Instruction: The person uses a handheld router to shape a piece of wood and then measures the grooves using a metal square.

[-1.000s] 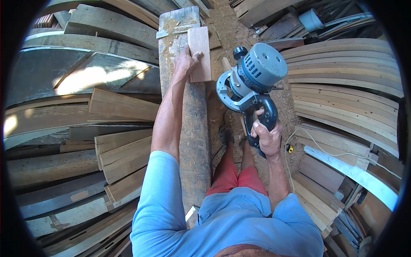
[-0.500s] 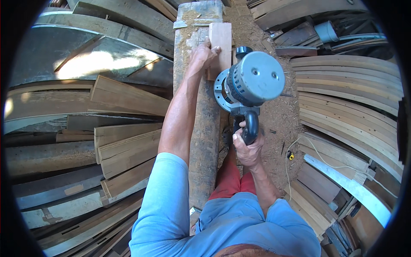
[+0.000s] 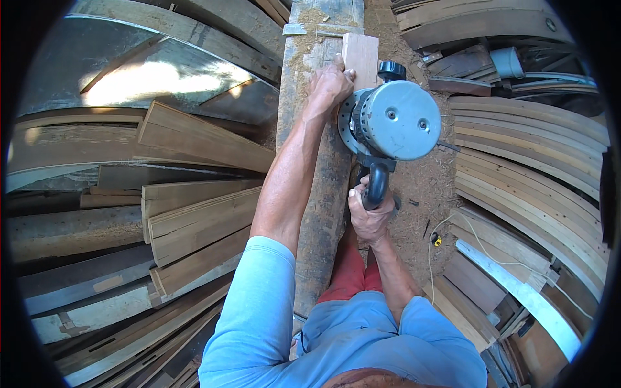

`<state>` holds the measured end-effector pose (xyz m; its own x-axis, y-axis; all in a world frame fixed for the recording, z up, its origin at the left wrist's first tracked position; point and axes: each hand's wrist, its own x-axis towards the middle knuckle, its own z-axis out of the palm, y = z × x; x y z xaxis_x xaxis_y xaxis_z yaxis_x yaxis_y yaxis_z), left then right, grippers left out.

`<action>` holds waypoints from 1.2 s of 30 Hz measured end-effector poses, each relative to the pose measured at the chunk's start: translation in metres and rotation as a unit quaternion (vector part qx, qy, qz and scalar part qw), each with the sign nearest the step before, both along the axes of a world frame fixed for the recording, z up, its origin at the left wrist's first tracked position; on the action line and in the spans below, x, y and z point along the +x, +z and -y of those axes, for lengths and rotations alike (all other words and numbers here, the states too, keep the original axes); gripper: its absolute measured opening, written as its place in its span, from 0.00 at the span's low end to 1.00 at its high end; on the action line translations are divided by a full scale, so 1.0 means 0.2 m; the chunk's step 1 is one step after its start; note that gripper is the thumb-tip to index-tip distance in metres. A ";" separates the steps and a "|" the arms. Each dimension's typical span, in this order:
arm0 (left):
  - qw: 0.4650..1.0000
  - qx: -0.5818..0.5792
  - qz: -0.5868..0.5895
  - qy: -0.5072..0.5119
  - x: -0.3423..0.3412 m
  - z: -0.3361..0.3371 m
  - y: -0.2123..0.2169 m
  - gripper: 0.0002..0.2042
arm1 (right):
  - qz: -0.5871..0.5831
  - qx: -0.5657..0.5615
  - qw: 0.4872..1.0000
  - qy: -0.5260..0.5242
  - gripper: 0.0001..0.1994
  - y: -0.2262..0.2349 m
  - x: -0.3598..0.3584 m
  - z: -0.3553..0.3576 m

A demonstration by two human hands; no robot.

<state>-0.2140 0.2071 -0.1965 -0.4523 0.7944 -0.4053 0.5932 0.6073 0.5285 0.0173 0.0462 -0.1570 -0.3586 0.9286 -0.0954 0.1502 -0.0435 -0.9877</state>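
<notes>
Router [image 3: 404,119] was seemingly being positioned, upper centre.
Right hand [image 3: 370,216] curled fingers round the handle [image 3: 376,186]; left hand [image 3: 330,84] braced the board [image 3: 362,53], pinch unclear; a level base [image 3: 347,131] seemed needed next.

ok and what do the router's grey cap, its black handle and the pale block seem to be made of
Router's grey cap: metal or plastic, smooth with a soft sheen; unclear which. Black handle: probably moulded plastic, from its rounded, glossy shape. Pale block: wood, apparently unfinished, matt with no varnish shine.
</notes>
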 end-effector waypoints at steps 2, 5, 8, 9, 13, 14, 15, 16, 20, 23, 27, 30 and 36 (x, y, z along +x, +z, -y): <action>1.000 0.006 -0.004 -0.010 -0.02 0.00 -0.03 0.24 | 0.012 0.022 1.000 -0.005 0.13 0.00 -0.03 -0.04; 1.000 0.007 0.006 -0.016 -0.03 0.00 -0.04 0.24 | 0.006 0.020 1.000 -0.013 0.12 -0.01 -0.07 -0.10; 0.999 0.003 0.033 -0.020 -0.05 0.00 -0.03 0.25 | 0.006 0.012 1.000 -0.022 0.12 -0.01 -0.08 -0.11; 0.999 0.004 0.047 -0.016 -0.06 0.01 -0.02 0.26 | 0.009 0.011 1.000 -0.026 0.12 -0.01 -0.09 -0.11; 0.988 0.074 0.135 0.025 -0.09 0.03 -0.06 0.29 | 0.023 0.028 0.999 -0.021 0.12 0.00 -0.10 -0.13; 0.985 0.055 0.154 0.047 -0.09 0.03 -0.04 0.32 | 0.026 0.023 0.999 -0.019 0.12 0.00 -0.10 -0.13; 0.982 0.035 0.172 0.070 -0.09 0.04 -0.03 0.35 | 0.029 0.017 0.999 -0.018 0.12 0.00 -0.10 -0.13; 0.978 0.014 0.189 0.092 -0.08 0.05 0.00 0.38 | 0.027 0.011 0.999 -0.021 0.12 0.00 -0.10 -0.13; 0.912 0.202 0.304 0.187 0.03 0.20 -0.24 0.41 | 0.022 0.008 0.999 -0.027 0.12 -0.01 -0.11 -0.16; 0.870 0.380 0.216 0.226 0.18 0.23 -0.37 0.37 | 0.026 0.026 0.999 -0.029 0.12 -0.03 -0.12 -0.18; 0.867 0.425 0.123 0.230 0.25 0.24 -0.38 0.34 | 0.026 0.041 0.998 -0.040 0.12 -0.06 -0.13 -0.21; 0.867 0.431 0.088 0.234 0.26 0.22 -0.38 0.32 | 0.018 0.040 0.998 -0.046 0.11 -0.07 -0.14 -0.23; 0.878 0.429 0.040 0.208 0.25 0.23 -0.31 0.29 | 0.002 0.030 0.999 -0.025 0.12 -0.08 -0.15 -0.27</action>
<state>-0.1630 0.1616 -0.2582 -0.7731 0.5955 0.2183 0.3549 0.1209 0.9270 -0.0117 0.0999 -0.1740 -0.3123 0.9492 -0.0398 0.1530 0.0089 -0.9882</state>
